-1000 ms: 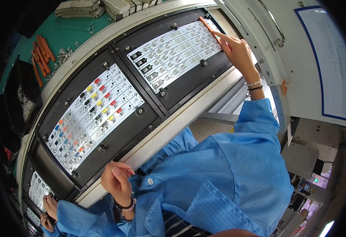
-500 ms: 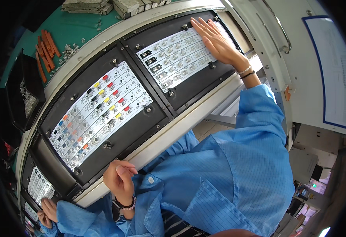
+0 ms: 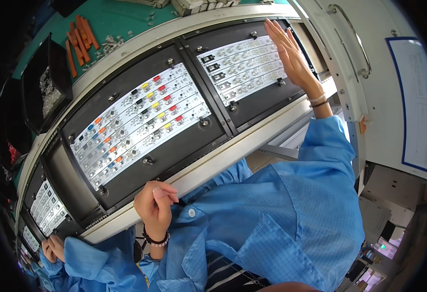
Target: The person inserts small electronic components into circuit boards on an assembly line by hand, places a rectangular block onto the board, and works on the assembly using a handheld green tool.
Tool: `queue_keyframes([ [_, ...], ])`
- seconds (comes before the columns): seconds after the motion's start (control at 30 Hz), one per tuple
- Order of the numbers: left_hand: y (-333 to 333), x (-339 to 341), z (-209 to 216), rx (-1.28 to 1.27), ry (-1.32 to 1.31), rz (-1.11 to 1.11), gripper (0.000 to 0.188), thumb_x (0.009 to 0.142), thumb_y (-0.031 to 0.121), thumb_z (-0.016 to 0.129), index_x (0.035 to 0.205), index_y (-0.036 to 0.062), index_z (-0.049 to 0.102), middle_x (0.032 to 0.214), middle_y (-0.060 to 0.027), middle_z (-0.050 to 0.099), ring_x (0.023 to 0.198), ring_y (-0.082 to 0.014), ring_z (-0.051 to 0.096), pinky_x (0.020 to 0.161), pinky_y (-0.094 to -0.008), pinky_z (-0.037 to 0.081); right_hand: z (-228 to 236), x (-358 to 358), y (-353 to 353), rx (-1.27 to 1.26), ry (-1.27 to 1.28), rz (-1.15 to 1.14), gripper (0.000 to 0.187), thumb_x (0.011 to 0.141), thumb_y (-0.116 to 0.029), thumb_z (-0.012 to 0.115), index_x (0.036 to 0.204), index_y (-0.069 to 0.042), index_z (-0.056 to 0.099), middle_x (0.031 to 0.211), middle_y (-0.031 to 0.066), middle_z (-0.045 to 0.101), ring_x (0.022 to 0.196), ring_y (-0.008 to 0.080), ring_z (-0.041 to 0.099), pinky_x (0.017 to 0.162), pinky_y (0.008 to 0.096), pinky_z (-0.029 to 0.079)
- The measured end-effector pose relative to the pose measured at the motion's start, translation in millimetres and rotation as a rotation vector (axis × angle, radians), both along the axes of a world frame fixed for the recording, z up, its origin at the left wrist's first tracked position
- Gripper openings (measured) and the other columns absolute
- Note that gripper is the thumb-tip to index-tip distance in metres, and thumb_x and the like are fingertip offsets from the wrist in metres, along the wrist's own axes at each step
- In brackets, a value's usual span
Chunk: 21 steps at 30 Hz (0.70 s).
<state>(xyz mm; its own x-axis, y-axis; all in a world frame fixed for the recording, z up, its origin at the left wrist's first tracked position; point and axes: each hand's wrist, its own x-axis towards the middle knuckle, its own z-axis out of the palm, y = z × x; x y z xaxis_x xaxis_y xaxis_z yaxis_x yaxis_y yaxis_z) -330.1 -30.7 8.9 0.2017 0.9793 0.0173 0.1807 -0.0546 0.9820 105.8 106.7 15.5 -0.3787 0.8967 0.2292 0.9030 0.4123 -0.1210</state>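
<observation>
My right hand (image 3: 292, 57) is open, its fingers stretched out over the right end of a white circuit board panel (image 3: 242, 63) with rows of round parts and black connectors. Whether the palm touches it, I cannot tell. That panel sits in a black carrier tray (image 3: 257, 103), held by small black clamps. My left hand (image 3: 155, 204) is closed, fingers curled, at the front rail; nothing shows in it. Farther left, a second circuit board panel (image 3: 140, 124) with red, yellow, black, orange and blue parts lies in another black tray (image 3: 174, 151).
A pale metal rail (image 3: 208, 163) runs along the front edge. Orange strips (image 3: 80, 41) and small clear pieces (image 3: 110, 45) lie on the green mat, beside a black bin (image 3: 47, 92). At lower left are a co-worker's hands (image 3: 52, 247). A white cabinet (image 3: 369, 92) stands at right.
The whole view has shifted, so the trays appear farther right. My right hand has tilted from flat to more edge-on above the boards. My left hand stays curled by the rail.
</observation>
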Motion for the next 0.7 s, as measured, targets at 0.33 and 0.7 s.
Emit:
queue_keyframes([
  [0.33, -1.2, -5.8, 0.6, -0.028, -0.037, 0.02, 0.029, 0.096, 0.011, 0.044, 0.075, -0.0023, 0.06, 0.059, -0.007, 0.06, 0.047, -0.0101, 0.056, 0.045, -0.021, 0.039, -3.9, -97.8, -2.8, -0.11, -0.001, 0.142, 0.054, 0.098, -0.021, 0.025, 0.15, -0.006, 0.018, 0.156, 0.0114, 0.02, 0.145, 0.0254, 0.016, 0.119, 0.0413, 0.011],
  [0.7, 6.6, -12.2, 9.1, -0.068, -0.122, -0.056, 0.026, 0.095, 0.008, 0.045, 0.076, -0.0013, 0.06, 0.061, -0.0069, 0.061, 0.05, -0.0102, 0.058, 0.046, -0.0217, 0.042, -5.2, -103.1, 5.5, -0.044, -0.135, 0.131, 0.059, 0.095, -0.018, 0.03, 0.15, -0.003, 0.016, 0.156, 0.0134, 0.019, 0.144, 0.0268, 0.017, 0.119, 0.0415, 0.011],
])
